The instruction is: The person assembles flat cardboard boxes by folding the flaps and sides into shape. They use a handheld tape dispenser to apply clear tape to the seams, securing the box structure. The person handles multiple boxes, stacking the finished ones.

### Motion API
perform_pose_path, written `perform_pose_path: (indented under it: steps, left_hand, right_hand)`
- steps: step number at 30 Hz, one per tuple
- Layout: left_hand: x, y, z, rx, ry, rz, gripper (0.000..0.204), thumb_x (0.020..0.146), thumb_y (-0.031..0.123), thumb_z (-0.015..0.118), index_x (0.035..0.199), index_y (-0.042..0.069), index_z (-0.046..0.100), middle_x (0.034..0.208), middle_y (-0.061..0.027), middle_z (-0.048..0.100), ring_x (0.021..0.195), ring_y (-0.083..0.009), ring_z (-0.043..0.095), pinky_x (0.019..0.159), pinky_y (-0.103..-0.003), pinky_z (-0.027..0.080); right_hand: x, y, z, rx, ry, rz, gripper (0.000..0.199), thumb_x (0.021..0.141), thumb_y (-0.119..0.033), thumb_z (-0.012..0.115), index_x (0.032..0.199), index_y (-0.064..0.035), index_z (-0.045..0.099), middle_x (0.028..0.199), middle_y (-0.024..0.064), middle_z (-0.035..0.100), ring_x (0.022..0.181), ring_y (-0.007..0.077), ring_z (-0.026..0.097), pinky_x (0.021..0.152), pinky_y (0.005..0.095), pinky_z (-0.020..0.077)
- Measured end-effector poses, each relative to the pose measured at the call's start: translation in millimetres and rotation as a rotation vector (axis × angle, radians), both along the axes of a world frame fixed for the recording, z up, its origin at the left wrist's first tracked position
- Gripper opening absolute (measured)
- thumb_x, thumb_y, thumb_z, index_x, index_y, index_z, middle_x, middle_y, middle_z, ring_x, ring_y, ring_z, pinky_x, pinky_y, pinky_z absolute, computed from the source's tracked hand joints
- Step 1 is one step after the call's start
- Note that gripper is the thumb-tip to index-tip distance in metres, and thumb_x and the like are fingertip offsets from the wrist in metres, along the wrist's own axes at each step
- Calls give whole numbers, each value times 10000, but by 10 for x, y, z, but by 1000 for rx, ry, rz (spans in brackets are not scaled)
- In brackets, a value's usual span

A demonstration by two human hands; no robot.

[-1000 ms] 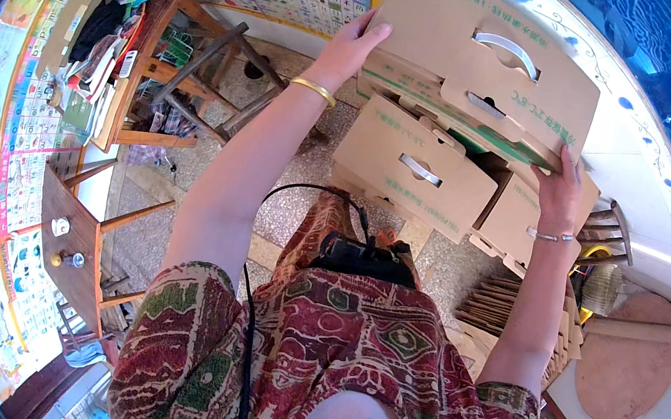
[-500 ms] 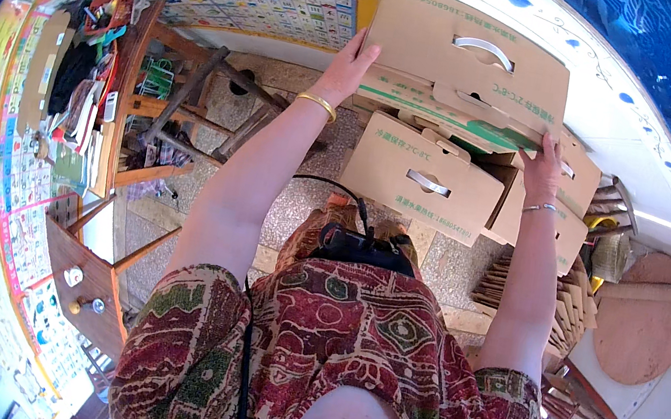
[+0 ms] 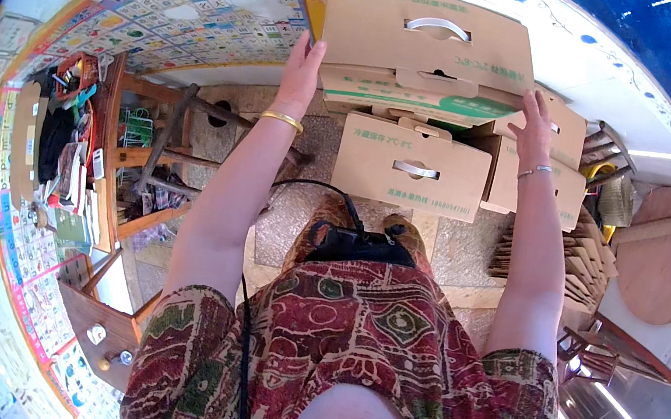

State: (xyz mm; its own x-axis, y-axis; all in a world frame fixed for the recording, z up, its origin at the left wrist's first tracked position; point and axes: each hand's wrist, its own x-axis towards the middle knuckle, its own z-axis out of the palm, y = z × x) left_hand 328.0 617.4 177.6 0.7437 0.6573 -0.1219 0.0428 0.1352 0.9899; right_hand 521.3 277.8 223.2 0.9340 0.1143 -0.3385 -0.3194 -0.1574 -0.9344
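A large brown cardboard carton [image 3: 494, 54] with a white carry handle and green print sits at the top of a stack against the far wall. My left hand [image 3: 301, 78] is beside its left edge, fingers stretched out and apart. At its near right corner is my right hand [image 3: 533, 132], open with the fingers spread; whether the fingertips still touch the cardboard is hard to tell. Beneath the top carton lies another carton [image 3: 364, 90] with a green stripe. In front stands a smaller-looking carton [image 3: 368, 175] with a white handle, next to more cartons [image 3: 563, 199] on the right.
Flattened cardboard [image 3: 562, 261] is piled on the floor at right, near a round wooden board [image 3: 661, 255]. A wooden stool [image 3: 174, 138] and a crowded shelf [image 3: 111, 145] stand at left. A black cable [image 3: 326, 184] runs to a pouch at my waist.
The top carton now sits squarer on the stack, less tilted than before. Both hands have loosened from its sides and their fingers have spread. My view has shifted slightly.
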Motion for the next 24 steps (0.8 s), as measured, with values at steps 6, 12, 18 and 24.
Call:
perform_pose_path:
  steps: [6,12,18,24]
  left_hand:
    - [-369,-20,261,-21,44,-12,672,920,340,496,1389,-56,224,1440,-187,261,1338,-244,251,1089,-318,193]
    - [-274,167,336,458,-102,23,667,932,323,462,1402,-51,172,1479,-192,144,1365,-269,175,1113,-375,123]
    - [210,-79,1065,1374,-81,-277,429,870,311,562,1227,79,505,1331,-154,445,1230,-283,420,1060,-400,280]
    - [245,-402,768,1261,-82,-506,298,819,285,612,1008,57,642,1188,-139,557,1056,-287,538,905,-385,432]
  right_hand:
    - [-348,-423,-28,-1,-99,-33,691,849,-437,579,1390,-106,306,1407,105,332,1317,263,274,981,519,308]
    - [-715,-857,-135,-25,-38,-187,638,880,-399,551,1401,-135,292,1394,116,353,1279,250,352,967,503,331]
    - [-431,-266,214,-479,-762,115,514,832,-197,628,1304,-107,444,1360,162,380,1251,291,386,1013,429,338]
    - [-557,297,295,-860,-1004,486,534,775,-140,646,1279,-146,469,1375,109,374,1307,304,289,1060,472,265]
